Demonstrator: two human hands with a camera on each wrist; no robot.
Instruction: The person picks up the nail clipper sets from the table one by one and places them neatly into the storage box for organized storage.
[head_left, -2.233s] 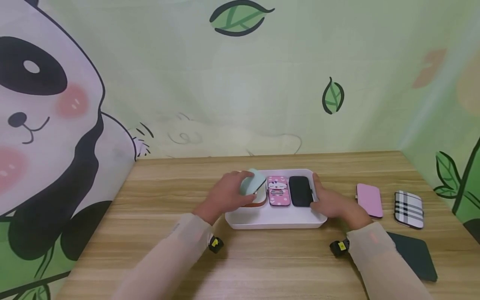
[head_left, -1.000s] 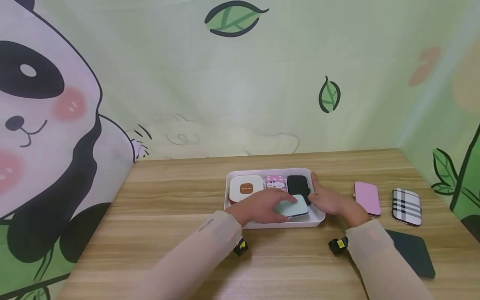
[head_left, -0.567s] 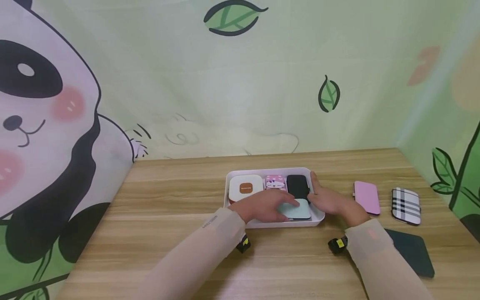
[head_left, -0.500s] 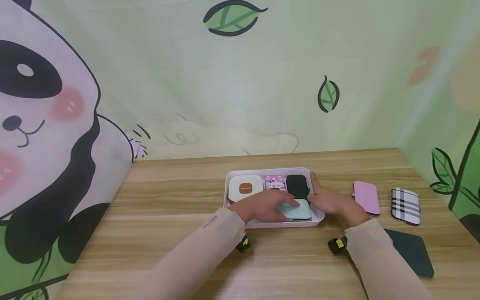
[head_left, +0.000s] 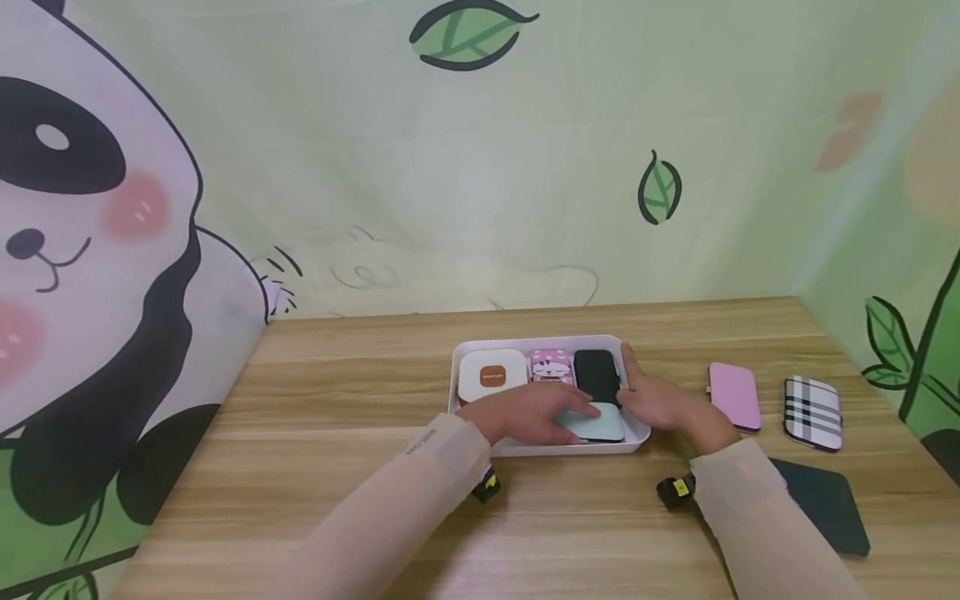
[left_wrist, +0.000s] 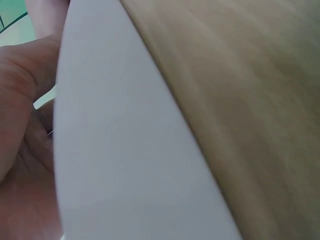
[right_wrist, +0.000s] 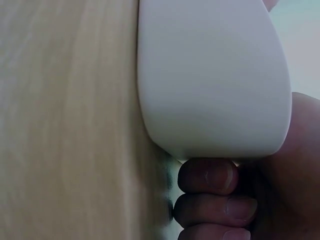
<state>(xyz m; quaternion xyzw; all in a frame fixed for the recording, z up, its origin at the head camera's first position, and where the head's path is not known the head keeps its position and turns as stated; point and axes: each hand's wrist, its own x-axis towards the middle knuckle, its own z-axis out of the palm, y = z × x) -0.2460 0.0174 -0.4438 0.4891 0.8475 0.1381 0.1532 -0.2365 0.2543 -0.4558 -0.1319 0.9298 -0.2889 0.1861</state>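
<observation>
In the head view my left hand (head_left: 534,412) reaches over the front of a white tray (head_left: 517,450), holding a small mint-green case (head_left: 600,423) between thumb and fingers. The case lies flat in the tray's front right part, before a black case (head_left: 597,375). My right hand (head_left: 660,402) grips the tray's right end, thumb up along the rim; in the right wrist view its curled fingers (right_wrist: 212,207) press the outer wall. A pink cartoon-printed case (head_left: 552,365), partly hidden by my left hand, and a white box with a brown label (head_left: 491,358) fill the tray's back left.
Right of the tray lie a pink case (head_left: 735,397) and a plaid case (head_left: 813,413). A dark green flat item (head_left: 828,508) is partly covered by the right sleeve. Behind the wooden table (head_left: 337,383) hangs a panda-printed backdrop (head_left: 510,183).
My left hand has carried the mint-green case from above the white box rightward and toward me, and it now lies flat in the tray's front right. The right hand has stayed at the tray's end.
</observation>
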